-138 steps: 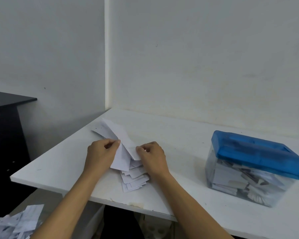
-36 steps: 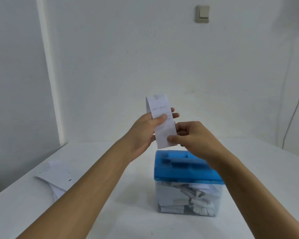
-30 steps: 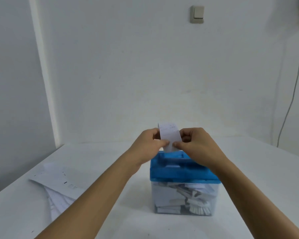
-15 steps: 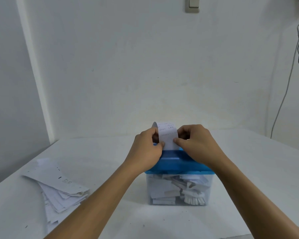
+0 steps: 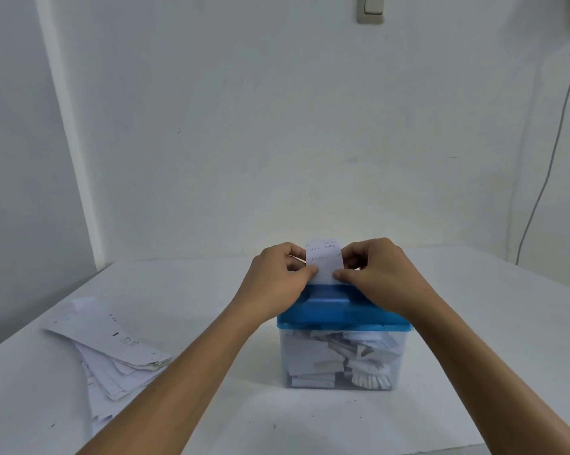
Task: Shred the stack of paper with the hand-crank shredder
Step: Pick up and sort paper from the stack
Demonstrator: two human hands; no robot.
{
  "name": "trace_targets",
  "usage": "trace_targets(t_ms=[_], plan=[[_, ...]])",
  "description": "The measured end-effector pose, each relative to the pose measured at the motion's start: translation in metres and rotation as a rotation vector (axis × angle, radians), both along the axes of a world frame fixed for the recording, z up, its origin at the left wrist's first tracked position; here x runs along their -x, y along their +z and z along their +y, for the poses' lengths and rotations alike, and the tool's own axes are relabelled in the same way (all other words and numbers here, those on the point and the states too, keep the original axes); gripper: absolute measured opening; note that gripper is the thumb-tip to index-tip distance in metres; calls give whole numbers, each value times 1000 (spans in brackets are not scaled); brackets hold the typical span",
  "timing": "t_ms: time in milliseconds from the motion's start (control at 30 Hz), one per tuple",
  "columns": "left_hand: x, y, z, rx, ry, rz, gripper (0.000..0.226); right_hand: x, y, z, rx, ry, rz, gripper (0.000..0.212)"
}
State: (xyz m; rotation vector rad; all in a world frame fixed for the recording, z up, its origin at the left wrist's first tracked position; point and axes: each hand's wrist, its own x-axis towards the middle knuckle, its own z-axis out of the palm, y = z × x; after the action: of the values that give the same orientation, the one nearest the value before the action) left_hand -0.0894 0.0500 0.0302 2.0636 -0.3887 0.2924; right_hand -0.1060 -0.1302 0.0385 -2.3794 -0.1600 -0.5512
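Step in hand: feeding one slip (image 5: 324, 261) into the shredder (image 5: 336, 310), judging by where it is held.
Slip's place: upright between the two hands, directly above the shredder's blue lid and touching it or nearly so.
Long axis: vertical, with the lower end pointing down at the lid.
Direction from fingers: the slip's free lower end runs straight down from the pinch points. Its top sticks up just above them.
Left hand (image 5: 277, 284): fingers (image 5: 309, 272) curled, thumb and forefinger pinching the slip's left edge.
Right hand (image 5: 382, 274): fingers (image 5: 339, 274) curled likewise, pinching the right edge.
Nearer hand: neither, as both are on the slip at about the same height.
Slot: probably just under the slip's bottom edge, but the lid's raised ridge hides whether the paper has entered.
Crank: not visible from this angle.
Slip's look: narrow, white, thin, with faint lines of print on the side facing the camera.
Clear bin (image 5: 309, 359): fairly full of white pieces.
Stack of paper (image 5: 112, 353): fanned loosely on the bench (image 5: 474, 372), well apart to the left of the shredder, so much is left to shred.
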Motion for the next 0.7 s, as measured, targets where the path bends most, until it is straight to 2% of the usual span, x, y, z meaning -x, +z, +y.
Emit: trace_targets(t_ms=[100,333,533,700], plan=[[2,0,-4,-6,15,-24,22,-1,-1,0,16,-2,-3,16],[-1,-6,-5,-4,32,-42,17,0,-1,0,12,-2,8,27],[3,-15,-20,81,18,-36,45,0,1,1,20,-7,29,38],[4,-24,-23,121,21,-157,53,1,3,4,-24,2,40,60]])
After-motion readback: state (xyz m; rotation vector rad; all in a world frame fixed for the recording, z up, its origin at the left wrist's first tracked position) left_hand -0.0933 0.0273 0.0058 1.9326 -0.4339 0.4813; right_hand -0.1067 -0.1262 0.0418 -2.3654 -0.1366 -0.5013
